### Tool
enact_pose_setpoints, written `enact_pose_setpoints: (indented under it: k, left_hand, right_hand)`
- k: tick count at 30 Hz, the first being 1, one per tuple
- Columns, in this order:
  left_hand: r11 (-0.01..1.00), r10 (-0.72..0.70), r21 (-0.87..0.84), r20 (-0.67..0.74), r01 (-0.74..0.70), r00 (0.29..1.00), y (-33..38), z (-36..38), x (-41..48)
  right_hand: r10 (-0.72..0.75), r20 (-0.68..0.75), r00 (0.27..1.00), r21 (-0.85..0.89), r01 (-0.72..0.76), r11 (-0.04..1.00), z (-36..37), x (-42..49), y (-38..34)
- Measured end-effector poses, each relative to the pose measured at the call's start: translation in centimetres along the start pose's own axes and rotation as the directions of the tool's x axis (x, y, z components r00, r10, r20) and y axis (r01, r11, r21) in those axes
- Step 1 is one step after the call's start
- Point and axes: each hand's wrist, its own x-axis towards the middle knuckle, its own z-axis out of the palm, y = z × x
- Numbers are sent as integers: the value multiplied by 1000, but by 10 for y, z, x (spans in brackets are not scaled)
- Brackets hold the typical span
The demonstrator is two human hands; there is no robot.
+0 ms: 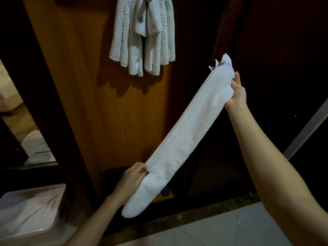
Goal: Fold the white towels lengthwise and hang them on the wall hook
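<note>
Bin [35, 189] holds a liner [21, 215]. Hung towels [142, 36] drape the panel [79, 86] above tiled floor [221, 231]. Left hand [131, 181] and right hand [238, 94] pinch a folded towel [186, 135] in curled fingers.

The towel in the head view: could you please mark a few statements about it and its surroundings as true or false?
1. Both the left hand and the right hand hold the long white towel. True.
2. The right hand holds its lower end. False: it holds the upper end; the left hand pinches it low down.
3. Other white towels already hang above on the wooden panel. True.
4. The held towel is spread wide open. False: it is folded into a narrow strip.
</note>
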Motion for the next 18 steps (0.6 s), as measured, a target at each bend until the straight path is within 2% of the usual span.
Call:
enact_pose_setpoints:
  k: [4, 7, 10, 12, 15, 18]
  left_hand:
    - [978, -173, -116, 1, 172, 985, -9, 9, -3]
    - [970, -212, -105, 67, 219, 975, -12, 20, -7]
    - [956, -273, -97, 42, 276, 961, -12, 30, -9]
    - [961, -266, -68, 35, 268, 963, -9, 35, -8]
    - [982, -183, -50, -5, 183, 983, -5, 43, -10]
    - [977, -211, 6, -40, 211, 977, -5, 45, -8]
  right_hand:
    - [-11, -16, 1000, -13, 11, 1000, 2, 1, 6]
    - [-16, -27, 1000, -4, 16, 1000, 7, 2, 13]
    - [-13, -34, 999, -27, 12, 1000, 14, 1, 19]
    - [-16, -29, 999, -26, 16, 1000, 17, 1, 24]
    - [-12, -18, 1000, 2, 12, 1000, 22, 3, 26]
    - [-15, -3, 1000, 6, 15, 1000, 29, 3, 27]
